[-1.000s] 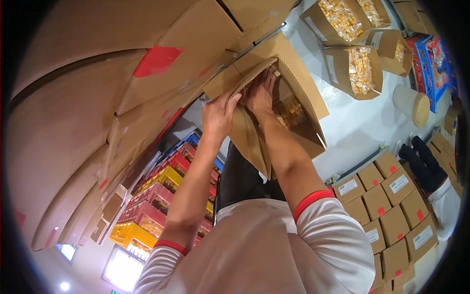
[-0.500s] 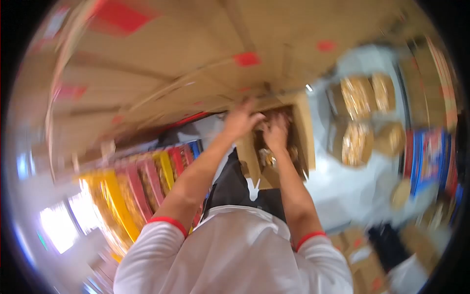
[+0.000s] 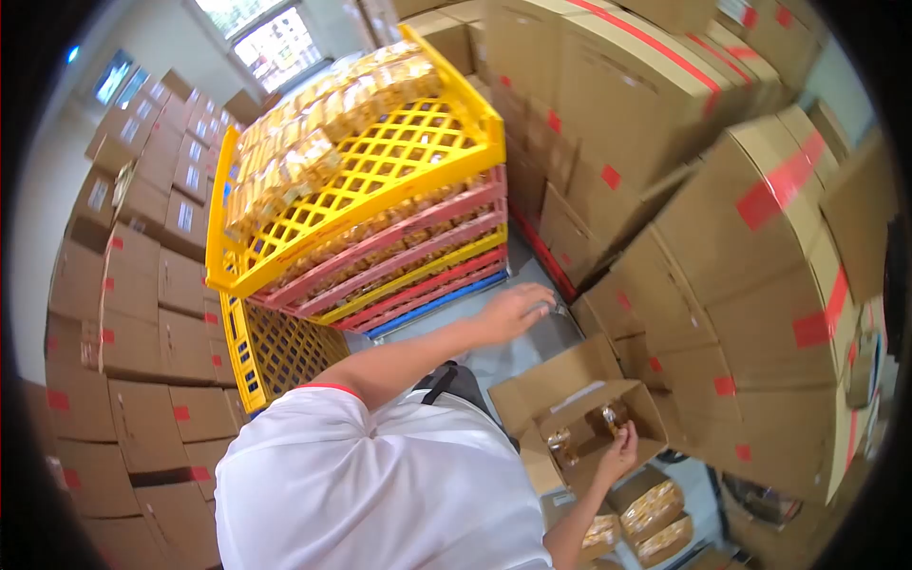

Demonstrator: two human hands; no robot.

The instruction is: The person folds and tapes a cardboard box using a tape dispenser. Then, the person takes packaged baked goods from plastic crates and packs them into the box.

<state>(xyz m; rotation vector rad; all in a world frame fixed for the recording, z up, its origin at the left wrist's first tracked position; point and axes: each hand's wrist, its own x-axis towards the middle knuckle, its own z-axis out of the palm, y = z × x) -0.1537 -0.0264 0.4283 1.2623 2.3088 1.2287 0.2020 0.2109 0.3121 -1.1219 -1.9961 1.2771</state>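
Note:
My left hand (image 3: 521,312) is held out over the floor between the crate stack and the open box, fingers loosely bent and apart, with nothing in them. My right hand (image 3: 620,450) is at the open cardboard box (image 3: 581,391), its fingertips at a small wrapped pack (image 3: 614,416) inside; whether they grip it is hard to tell. Another wrapped pack (image 3: 560,440) lies in the near part of the box. The top yellow crate (image 3: 380,180) holds rows of wrapped yellow packs (image 3: 285,176), with part of its lattice floor bare.
Red, pink and blue crates stand under the yellow one, beside a lower yellow crate (image 3: 285,347). Tall carton stacks (image 3: 655,114) with red tape rise at the right. More cartons (image 3: 147,332) line the left. Filled open boxes (image 3: 653,508) stand below the open box.
The view has swung toward the crate stack. My left hand has left the open box and reaches out toward the crates. My right hand has stayed at the box.

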